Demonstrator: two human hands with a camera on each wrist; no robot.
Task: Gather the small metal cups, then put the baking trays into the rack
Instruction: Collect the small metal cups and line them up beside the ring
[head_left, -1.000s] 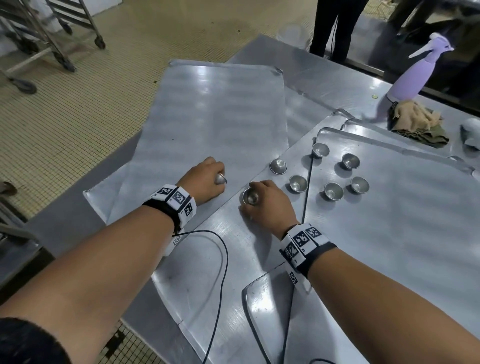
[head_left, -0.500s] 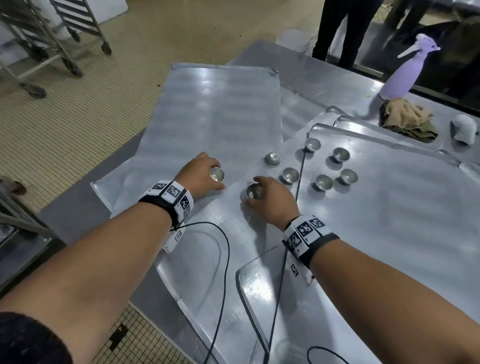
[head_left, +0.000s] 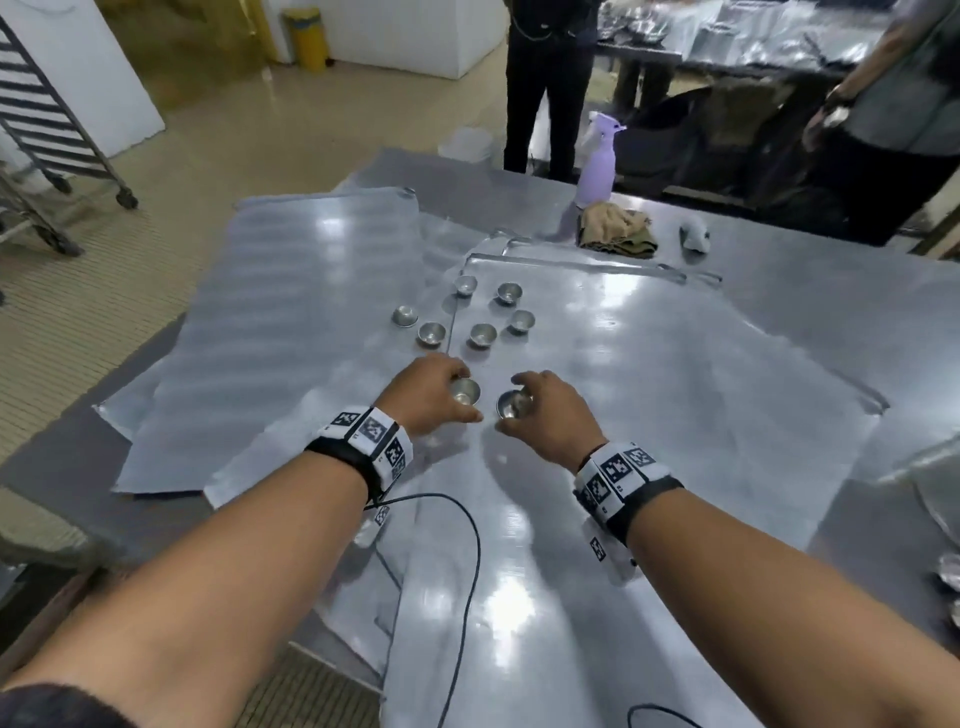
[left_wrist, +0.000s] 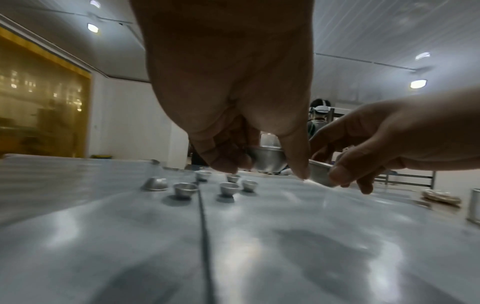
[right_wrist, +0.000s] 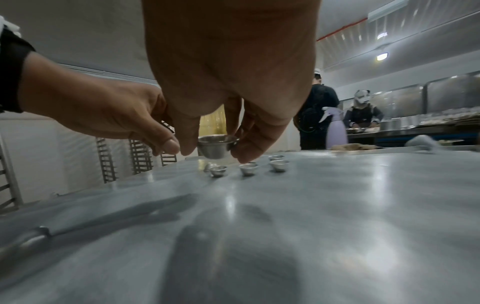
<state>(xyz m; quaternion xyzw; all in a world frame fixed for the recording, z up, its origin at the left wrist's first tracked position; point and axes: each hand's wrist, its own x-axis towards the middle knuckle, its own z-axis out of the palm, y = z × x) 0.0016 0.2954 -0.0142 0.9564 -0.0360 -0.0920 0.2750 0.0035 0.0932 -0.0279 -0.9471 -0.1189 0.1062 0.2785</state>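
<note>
A steel desk (head_left: 810, 312) is covered by overlapping baking trays (head_left: 675, 374); a wheeled rack (head_left: 47, 135) stands on tiled floor. Eight small metal cups are counted: six loose cups (head_left: 482, 334) on the trays, one pinched by each of the hands, left hand (head_left: 426, 397) and right hand (head_left: 556, 415).

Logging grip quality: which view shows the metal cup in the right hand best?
The right wrist view: the metal cup hangs upright and unobstructed, pinched at its rim by the right hand. The head view shows only its inside from above. The left wrist view catches just part of it behind fingers.
</note>
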